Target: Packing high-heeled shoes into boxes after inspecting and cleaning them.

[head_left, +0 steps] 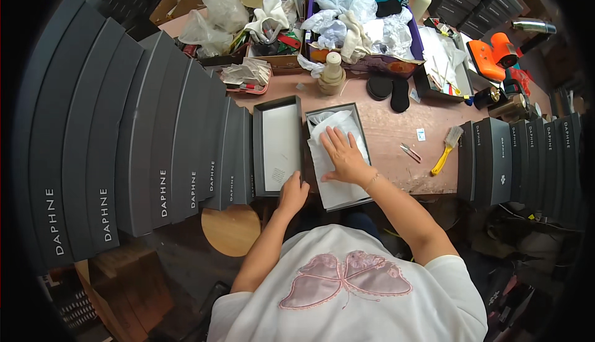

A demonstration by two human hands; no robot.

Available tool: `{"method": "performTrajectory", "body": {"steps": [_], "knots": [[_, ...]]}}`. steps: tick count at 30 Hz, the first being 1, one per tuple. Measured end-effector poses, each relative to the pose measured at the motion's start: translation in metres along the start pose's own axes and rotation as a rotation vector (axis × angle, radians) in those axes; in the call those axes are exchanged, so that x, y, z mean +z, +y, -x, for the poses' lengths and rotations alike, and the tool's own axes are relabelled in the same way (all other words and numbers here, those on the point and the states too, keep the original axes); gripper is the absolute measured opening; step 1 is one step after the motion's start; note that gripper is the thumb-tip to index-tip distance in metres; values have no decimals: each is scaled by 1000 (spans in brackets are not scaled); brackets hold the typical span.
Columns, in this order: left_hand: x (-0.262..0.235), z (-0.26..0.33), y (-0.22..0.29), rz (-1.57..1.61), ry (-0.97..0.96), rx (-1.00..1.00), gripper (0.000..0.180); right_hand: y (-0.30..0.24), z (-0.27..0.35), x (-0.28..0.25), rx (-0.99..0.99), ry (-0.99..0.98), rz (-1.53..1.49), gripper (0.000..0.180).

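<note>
My right hand [344, 156] lies flat with spread fingers on white tissue paper [322, 162]. The paper fills a dark grey shoe box [358, 116], and what lies under it is hidden. Just left of that box is a grey shoe box lid [259, 146], its white inside facing up and a small printed patch near its close end. The curled fingers of my left hand [292, 193] grip the lid's near right corner.
Stacks of grey shoe boxes stand at the left [155, 125] and right [493, 156]. On the pink table [396, 174] lie a yellow-handled brush [444, 153], small snips [409, 152] and dark oval pads [400, 96]. Behind are a pump bottle [332, 75] and a purple crate [416, 38] of crumpled paper.
</note>
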State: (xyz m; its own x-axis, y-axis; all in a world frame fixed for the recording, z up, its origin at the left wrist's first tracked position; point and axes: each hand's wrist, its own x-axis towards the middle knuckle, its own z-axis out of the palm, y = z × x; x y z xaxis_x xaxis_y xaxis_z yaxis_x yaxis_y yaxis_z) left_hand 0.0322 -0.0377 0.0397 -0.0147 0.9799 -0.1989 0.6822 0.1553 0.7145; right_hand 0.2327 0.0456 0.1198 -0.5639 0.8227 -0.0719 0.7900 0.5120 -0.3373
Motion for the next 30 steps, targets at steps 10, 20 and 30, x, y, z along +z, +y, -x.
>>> {"method": "performTrajectory", "body": {"steps": [10,20,30], "knots": [[-142,77,78,1304,-97,39,34,0,0,14,225,52,-439,71],[19,18,26,765,-135,-48,48,35,61,0,759,163,-792,70],[3,-29,12,808,-606,-466,51,52,61,21,937,61,-884,87]]}}
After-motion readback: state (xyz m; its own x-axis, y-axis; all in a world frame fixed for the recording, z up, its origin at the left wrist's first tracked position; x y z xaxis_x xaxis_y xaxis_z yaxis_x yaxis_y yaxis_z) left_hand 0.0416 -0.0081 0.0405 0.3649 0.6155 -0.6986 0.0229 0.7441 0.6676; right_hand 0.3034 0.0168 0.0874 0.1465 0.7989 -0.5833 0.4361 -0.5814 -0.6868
